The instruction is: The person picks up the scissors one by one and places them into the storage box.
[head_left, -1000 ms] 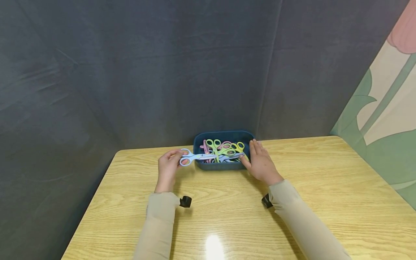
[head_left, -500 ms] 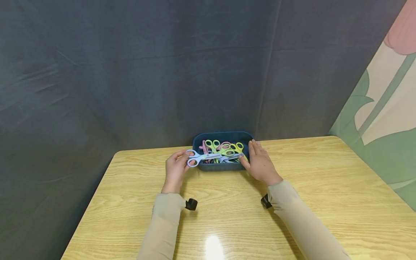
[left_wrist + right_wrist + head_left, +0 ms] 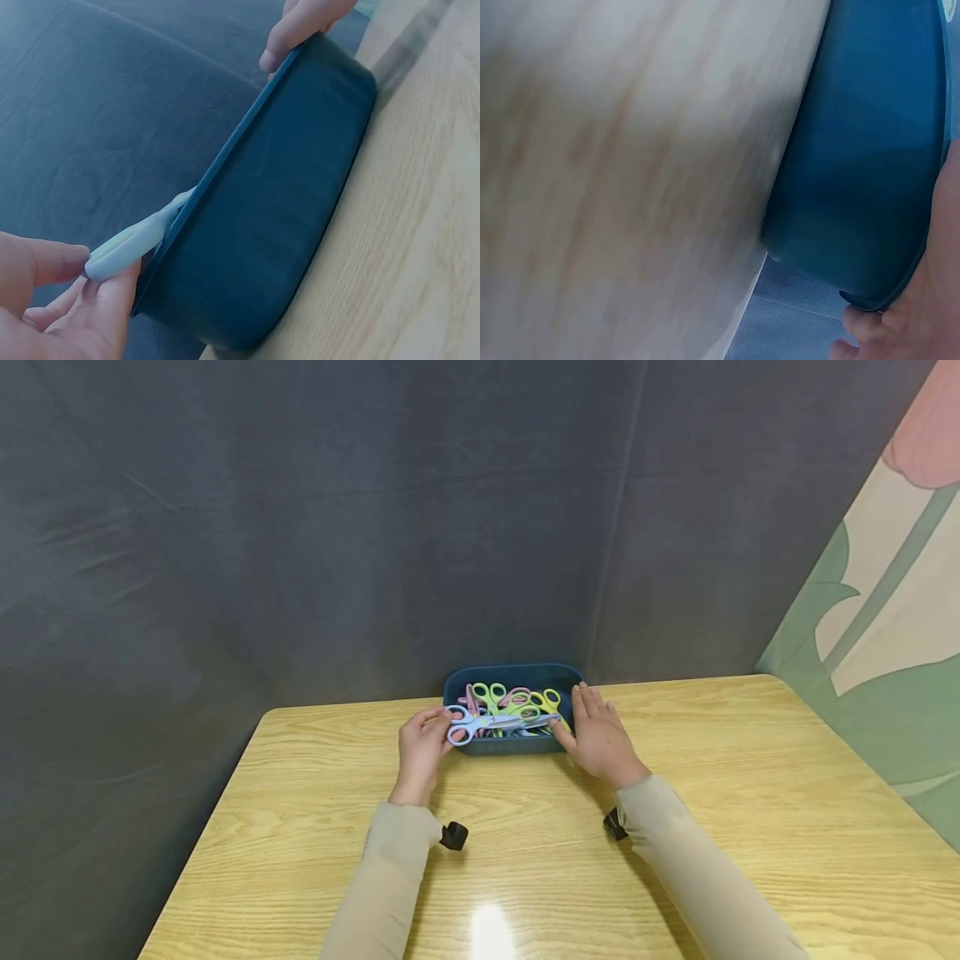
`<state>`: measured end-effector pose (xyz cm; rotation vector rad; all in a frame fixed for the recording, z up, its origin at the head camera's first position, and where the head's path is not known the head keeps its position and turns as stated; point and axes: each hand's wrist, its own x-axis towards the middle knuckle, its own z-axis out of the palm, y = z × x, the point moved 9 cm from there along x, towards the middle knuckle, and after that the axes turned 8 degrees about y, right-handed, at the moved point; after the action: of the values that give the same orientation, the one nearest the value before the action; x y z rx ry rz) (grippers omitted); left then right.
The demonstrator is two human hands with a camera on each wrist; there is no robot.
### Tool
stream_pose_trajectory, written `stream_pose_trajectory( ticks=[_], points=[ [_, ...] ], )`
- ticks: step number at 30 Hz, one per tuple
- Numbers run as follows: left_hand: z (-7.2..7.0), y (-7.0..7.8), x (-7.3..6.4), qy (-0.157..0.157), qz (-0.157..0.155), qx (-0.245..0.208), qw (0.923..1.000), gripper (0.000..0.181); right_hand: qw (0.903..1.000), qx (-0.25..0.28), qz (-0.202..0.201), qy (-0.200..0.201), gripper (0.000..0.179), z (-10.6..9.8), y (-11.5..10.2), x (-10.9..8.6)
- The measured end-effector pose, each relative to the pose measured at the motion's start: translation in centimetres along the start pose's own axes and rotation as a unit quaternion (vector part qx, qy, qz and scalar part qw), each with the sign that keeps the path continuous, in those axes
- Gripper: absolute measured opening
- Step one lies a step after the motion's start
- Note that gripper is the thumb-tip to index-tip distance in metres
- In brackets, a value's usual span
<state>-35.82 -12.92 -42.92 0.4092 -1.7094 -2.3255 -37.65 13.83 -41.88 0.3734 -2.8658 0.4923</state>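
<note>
My left hand (image 3: 423,747) pinches a pair of light blue scissors (image 3: 468,725) by the handle loops at the left rim of a dark blue plastic bin (image 3: 517,746). The blades point right and lie over the bin's contents. In the left wrist view, thumb and fingers grip the handle edge of the scissors (image 3: 127,247), whose blades are hidden behind the rim. My right hand (image 3: 602,747) holds the bin's right end, thumb over the front rim and fingers along the outer side. The right wrist view shows its fingertips at the rim of the bin (image 3: 862,150).
Several scissors with green handles (image 3: 489,693), yellow handles (image 3: 549,700) and pink handles (image 3: 471,700) lie jumbled inside the bin. The bin stands on a wooden table (image 3: 487,877) at its back edge, against a dark curtain (image 3: 360,543). A flowered panel (image 3: 885,610) borders the right.
My left hand has moved right with the blue scissors, bringing them from the bin's left side to over its contents. The right hand stays at the bin's right end.
</note>
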Motion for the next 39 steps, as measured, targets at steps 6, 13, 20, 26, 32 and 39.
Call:
stream_pose_trajectory(
  ticks=[6,13,20,26,32,39],
  points=[
    [1.5,0.4,0.3,-0.014,0.011,0.032,0.9993,0.029,1.0000,0.004,0.000,0.005,0.083,0.0,0.1,0.1],
    [2.7,0.7,1.0,-0.032,0.038,0.080,0.9956,0.025,1.0000,0.009,-0.001,0.002,0.083,0.2,-0.1,0.1],
    [4.4,1.2,1.3,-0.057,0.071,0.170,0.9812,0.024,1.0000,0.009,-0.002,0.002,0.083,0.0,-0.1,0.1],
    [5.2,1.5,1.1,-0.056,0.101,0.248,0.9618,0.021,0.9999,0.010,0.000,0.004,0.083,-0.1,0.1,0.1],
    [5.3,1.9,0.8,-0.040,0.139,0.318,0.9368,0.018,0.9999,0.011,0.000,0.002,0.082,0.0,0.1,0.1],
    [5.7,2.2,0.2,-0.029,0.169,0.361,0.9166,0.015,1.0000,0.008,0.000,0.005,0.081,-0.1,0.1,0.1]
  ],
)
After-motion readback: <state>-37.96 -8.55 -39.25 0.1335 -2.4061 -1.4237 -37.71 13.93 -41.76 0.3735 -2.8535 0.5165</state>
